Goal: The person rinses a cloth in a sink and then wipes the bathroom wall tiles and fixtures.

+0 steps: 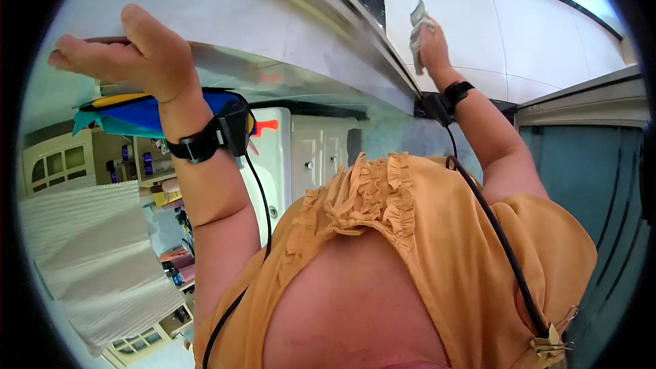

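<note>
While both arms reach up and away from the body, the left hand (130, 51) lies flat with fingers stretched together along the edge of a pale grey ledge (225, 7), palm pressed to its surface and gripping nothing. Well apart from it, the right hand (432, 41) is closed around a crumpled grey-white cloth (417, 31), held against the white tiled wall (540, 34) just past the ledge's far end. Each wrist wears one black strap with a small black device, two in all, the left wristband (205, 140) and the right wristband (451, 96), and one black cable (506, 246) runs from each down over the orange ruffled top (424, 232). One gold-coloured clip (547, 348) pins the right-hand cable to the fabric. Behind the left wrist sits a bundle of blue, teal and yellow material (130, 113). To the lower left, one white ribbed sheet (96, 260) hangs near cream cabinets (58, 160), and shelves beside them carry small packages in yellow, pink and blue, too small to count
</note>
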`<state>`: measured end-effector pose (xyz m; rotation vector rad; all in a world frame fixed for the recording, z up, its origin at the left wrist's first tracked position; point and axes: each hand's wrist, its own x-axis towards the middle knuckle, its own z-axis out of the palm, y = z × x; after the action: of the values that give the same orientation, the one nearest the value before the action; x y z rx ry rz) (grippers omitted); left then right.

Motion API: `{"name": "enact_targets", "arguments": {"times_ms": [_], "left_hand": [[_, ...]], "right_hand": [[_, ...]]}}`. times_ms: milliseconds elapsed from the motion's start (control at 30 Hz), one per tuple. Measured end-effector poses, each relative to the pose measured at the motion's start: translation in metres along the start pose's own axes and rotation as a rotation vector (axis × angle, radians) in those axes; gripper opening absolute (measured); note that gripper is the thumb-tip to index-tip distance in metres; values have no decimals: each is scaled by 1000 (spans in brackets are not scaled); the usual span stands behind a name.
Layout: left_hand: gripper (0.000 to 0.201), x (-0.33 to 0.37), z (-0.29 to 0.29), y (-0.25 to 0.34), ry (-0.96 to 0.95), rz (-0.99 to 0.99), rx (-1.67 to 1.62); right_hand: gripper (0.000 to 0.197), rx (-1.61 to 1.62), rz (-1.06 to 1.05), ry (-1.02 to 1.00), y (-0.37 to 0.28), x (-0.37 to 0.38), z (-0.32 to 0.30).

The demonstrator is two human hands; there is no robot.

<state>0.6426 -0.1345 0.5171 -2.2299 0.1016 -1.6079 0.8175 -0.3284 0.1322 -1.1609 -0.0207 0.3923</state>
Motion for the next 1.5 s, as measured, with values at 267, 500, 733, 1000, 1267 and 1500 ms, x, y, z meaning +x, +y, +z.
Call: {"name": "enact_targets", "arguments": {"times_ms": [267,500,733,1000,1267,1500], "left_hand": [[71,7,6,18,-7,56,-111],[68,7,8,39,48,-48,-204],[67,4,2,35,76,-65,-205],[64,-6,0,9,46,-2,-85],[64,-1,3,1,160,150,-24],[68,4,19,-29,273,311,89]], "right_hand": [[64,-537,-614,-260,61,-47,48],[66,-595,-384,-274,165,-19,-2],[36,-670,276,-357,157,10,-7],[22,-322,576,-198,102,-1,21],[43,-390,-37,-394,-69,-32,25],[56,-720,-1092,-361,-137,-70,114]]}}
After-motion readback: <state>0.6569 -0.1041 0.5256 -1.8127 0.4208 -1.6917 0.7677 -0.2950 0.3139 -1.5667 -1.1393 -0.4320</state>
